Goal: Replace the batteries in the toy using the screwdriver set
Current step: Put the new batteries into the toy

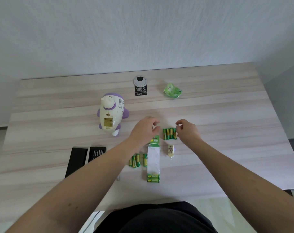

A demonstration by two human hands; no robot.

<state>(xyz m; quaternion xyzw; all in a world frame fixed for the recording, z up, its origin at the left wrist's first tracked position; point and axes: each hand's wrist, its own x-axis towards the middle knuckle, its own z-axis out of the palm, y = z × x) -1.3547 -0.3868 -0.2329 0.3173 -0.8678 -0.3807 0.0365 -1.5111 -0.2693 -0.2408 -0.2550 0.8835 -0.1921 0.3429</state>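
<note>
The white and purple toy (111,113) lies on its back at the left with its battery compartment (108,122) uncovered. A row of several green batteries (169,133) lies side by side between my hands. My left hand (145,130) hovers just left of that row, fingers loosely curled and holding nothing. My right hand (187,132) is at the row's right end, its curled fingertips against the outermost battery. The small cream compartment cover (170,150) lies below the row. The open screwdriver set (96,153) and its black lid (77,159) sit at the lower left.
Three loose batteries (134,160) lie beside a torn battery pack (153,158) that still holds two batteries (153,178). A green packet (172,90) and a round cable grommet (140,81) with a black label (141,91) are at the back of the wooden table (227,106).
</note>
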